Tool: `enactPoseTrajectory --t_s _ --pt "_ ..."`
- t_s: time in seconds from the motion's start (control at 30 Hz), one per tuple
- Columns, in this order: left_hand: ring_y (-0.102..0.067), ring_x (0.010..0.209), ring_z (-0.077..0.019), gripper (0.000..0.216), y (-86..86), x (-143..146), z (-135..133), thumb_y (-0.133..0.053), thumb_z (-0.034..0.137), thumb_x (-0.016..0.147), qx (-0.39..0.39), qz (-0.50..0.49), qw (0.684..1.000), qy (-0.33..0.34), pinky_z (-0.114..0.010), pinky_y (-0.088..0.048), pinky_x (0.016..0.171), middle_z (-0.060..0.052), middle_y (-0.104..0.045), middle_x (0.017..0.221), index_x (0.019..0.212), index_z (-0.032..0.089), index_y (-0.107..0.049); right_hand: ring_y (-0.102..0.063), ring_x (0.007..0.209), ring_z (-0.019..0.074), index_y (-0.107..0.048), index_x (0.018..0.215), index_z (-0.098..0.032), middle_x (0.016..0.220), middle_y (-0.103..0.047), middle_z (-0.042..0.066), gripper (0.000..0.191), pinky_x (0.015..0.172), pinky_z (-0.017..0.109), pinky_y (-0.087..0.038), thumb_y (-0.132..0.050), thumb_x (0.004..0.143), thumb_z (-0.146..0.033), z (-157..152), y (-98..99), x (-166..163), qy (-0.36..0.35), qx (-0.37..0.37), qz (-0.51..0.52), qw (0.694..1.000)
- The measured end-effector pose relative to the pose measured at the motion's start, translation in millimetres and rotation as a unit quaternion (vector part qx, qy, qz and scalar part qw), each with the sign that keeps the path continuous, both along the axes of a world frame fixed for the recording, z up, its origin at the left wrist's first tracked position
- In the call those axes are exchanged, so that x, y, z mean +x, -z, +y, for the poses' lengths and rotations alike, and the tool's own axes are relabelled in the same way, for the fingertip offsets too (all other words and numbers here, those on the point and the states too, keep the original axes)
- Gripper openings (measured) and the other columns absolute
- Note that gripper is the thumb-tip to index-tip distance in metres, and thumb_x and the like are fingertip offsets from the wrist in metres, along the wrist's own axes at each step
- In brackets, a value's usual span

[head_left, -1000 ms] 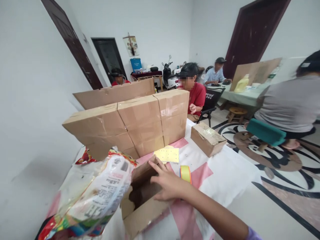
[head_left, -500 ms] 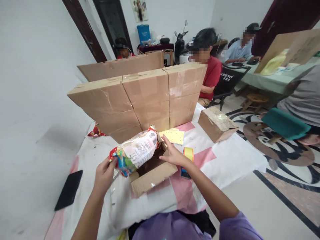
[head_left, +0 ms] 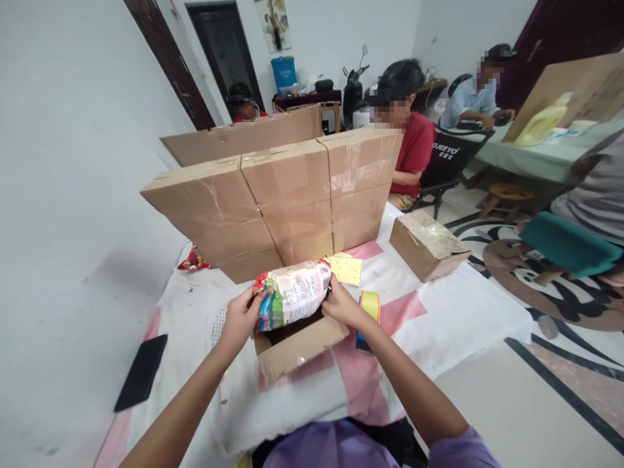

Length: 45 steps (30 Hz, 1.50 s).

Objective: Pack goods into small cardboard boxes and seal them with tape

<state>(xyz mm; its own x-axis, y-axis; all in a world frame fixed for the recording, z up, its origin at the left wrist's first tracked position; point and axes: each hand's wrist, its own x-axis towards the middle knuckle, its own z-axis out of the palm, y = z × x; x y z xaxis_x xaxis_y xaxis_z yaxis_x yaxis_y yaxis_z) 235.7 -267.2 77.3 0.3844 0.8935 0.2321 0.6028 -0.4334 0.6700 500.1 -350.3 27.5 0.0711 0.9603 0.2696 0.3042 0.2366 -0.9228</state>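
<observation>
Head view: left hand (head_left: 240, 316) pinched the left end of a printed plastic bag (head_left: 297, 294), right hand (head_left: 345, 304) gripped its right end. Bag lay crosswise over the opening of an open cardboard box (head_left: 303, 348), box on a white-and-pink cloth (head_left: 468, 315). Yellow roll (head_left: 370, 304) sat just beside the right wrist, dotted yellow card (head_left: 350, 268) behind. Stacked cartons (head_left: 287, 195) stood beyond; black flat object (head_left: 141, 372) lay off left.
</observation>
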Motion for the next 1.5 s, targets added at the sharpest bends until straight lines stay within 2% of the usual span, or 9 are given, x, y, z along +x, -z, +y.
enactPoseTrajectory --t_s 0.17,0.33,0.43,0.5,0.67,0.87,1.03,1.27,1.5 --pt "-0.062 0.107 -0.0328 0.03 21.8 4.3 8.0 -0.05 0.036 0.091 0.038 0.071 0.997 0.014 -0.045 -0.046 0.096 -0.017 -0.071 0.111 0.105 0.015 -0.066 -0.046 0.134 0.0276 -0.027 0.148 -0.019 0.141 -0.048 0.015 0.085 0.116 0.046 -0.035 -0.06 0.07 -0.01 -2.4 2.5 -1.1 0.007 -0.006 -0.022 1.0" --pt "-0.04 0.137 -0.0427 0.069 -25.4 -19.8 13.5 -0.065 0.037 0.083 0.081 0.259 0.962 -0.018 -0.061 -0.033 0.108 -0.025 -0.045 0.149 0.144 0.011 -0.045 -0.044 0.128 0.0292 -0.039 0.134 -0.019 0.133 -0.045 0.013 0.072 0.113 0.048 -0.035 -0.06 0.066 -0.011 -0.9 6.1 -6.0 0.024 -0.021 -0.087 0.996" --pt "-0.03 0.146 -0.0408 0.101 -63.8 -18.6 6.8 -0.074 0.05 0.078 0.061 0.288 0.948 0.12 -0.059 -0.029 0.114 -0.019 -0.028 0.163 0.159 0.021 -0.021 -0.047 0.122 0.0281 -0.043 0.129 -0.017 0.127 -0.046 0.012 0.065 0.109 0.048 -0.038 -0.057 0.066 -0.009 -0.4 4.2 -8.0 0.03 -0.021 -0.088 0.995" --pt "-0.025 0.151 -0.036 0.09 -70.2 0.3 -0.2 -0.066 0.055 0.087 0.068 0.273 0.928 0.245 -0.053 -0.025 0.119 -0.011 -0.021 0.168 0.16 0.03 -0.02 -0.047 0.124 0.0281 -0.041 0.132 -0.016 0.128 -0.046 0.013 0.068 0.11 0.047 -0.038 -0.056 0.066 -0.008 -0.4 2.9 -8.2 0.03 -0.014 -0.079 0.996" --pt "-0.033 0.149 -0.0275 0.051 -22.5 60.3 -6.6 -0.045 0.039 0.103 0.065 0.291 0.893 0.337 -0.046 -0.03 0.121 -0.002 -0.03 0.165 0.153 0.036 -0.04 -0.032 0.145 0.0266 -0.022 0.148 -0.02 0.151 -0.035 0.015 0.089 0.121 0.048 -0.023 -0.054 0.066 -0.008 -1.8 11.5 -2.5 -0.011 -0.033 0.021 0.999" --pt "-0.025 0.153 -0.0252 0.051 12.4 59.6 4.6 -0.04 0.043 0.104 -0.059 0.255 0.879 0.399 -0.045 -0.027 0.124 0.002 -0.021 0.168 0.155 0.039 -0.035 -0.031 0.149 0.0238 -0.025 0.149 -0.023 0.157 -0.036 0.012 0.087 0.123 0.045 -0.022 -0.056 0.068 -0.011 -5.6 18.4 1.2 -0.018 -0.059 0.11 0.992" --pt "-0.021 0.154 -0.0228 0.053 13.7 55.4 6.7 -0.033 0.051 0.104 -0.141 0.231 0.883 0.383 -0.044 -0.022 0.126 0.001 -0.018 0.168 0.155 0.036 -0.035 -0.038 0.144 0.0234 -0.035 0.148 -0.024 0.151 -0.045 0.008 0.083 0.122 0.045 -0.025 -0.052 0.068 -0.011 -8.6 8.3 -5.1 0.013 -0.068 0.129 0.989" --pt "-0.063 0.121 -0.0267 0.037 -15.1 25.4 5.4 -0.046 0.036 0.098 0.055 0.28 0.936 0.206 -0.042 -0.048 0.105 -0.007 -0.069 0.131 0.126 0.029 -0.069 -0.032 0.149 0.0241 -0.036 0.149 -0.027 0.158 -0.04 0.005 0.081 0.124 0.046 -0.023 -0.053 0.071 -0.015 -16.1 24.2 0.6 0.021 -0.085 0.133 0.987" --pt "-0.067 0.104 -0.024 0.034 1.8 20.7 -10.3 -0.041 0.019 0.094 -0.007 0.428 0.889 0.163 -0.035 -0.045 0.09 -0.008 -0.074 0.104 0.093 0.023 -0.075 -0.048 0.137 0.0287 -0.042 0.145 -0.024 0.145 -0.052 0.008 0.073 0.115 0.048 -0.037 -0.052 0.073 -0.02 -14.0 21.7 -8.5 0.048 -0.094 0.141 0.984"
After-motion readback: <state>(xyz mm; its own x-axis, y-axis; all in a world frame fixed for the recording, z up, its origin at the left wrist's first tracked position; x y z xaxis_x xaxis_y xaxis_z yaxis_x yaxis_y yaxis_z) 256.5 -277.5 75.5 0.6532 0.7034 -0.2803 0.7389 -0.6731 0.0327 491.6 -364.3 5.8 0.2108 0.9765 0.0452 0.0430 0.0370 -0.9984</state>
